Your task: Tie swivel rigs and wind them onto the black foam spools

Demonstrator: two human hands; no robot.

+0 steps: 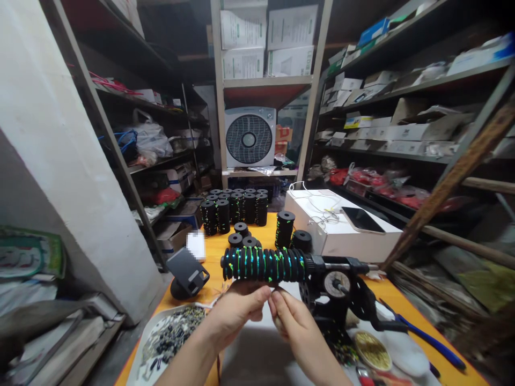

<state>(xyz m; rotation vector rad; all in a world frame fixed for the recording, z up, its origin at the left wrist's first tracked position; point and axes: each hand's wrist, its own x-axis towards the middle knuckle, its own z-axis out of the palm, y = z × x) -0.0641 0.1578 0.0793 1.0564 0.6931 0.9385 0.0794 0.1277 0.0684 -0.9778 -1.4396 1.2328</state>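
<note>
Left hand (243,306), head view: thumb and fingertips pressed together, just below the wound spools; what lies between them too fine to make out. Right hand (293,316): fingertips likewise pinched together, meeting or nearly meeting the left's; anything held cannot be told.

Black foam spools (263,264), one row, wound with green and blue-glinting line: lying horizontally on the shaft of a black hand-cranked winder (337,284), directly above both hands.

Yellow tabletop (213,262), bearing:
– White tray (140,338), near left forearm: small dark and metallic fittings.
– Dark grey stand (188,272), tilted, behind tray.
– Stacked black spools (249,209), rear, upright, several with green line.
– Loose black spools (235,239), between stacks and winder.
– White box (350,245), rear right: smartphone (363,220) and white cable (328,215) on top.
– Round dish (382,369), right of right forearm: gold-coloured small parts.
– Blue-handled pliers (436,341), far right.

Box fan (249,138): on rear shelf.
</note>
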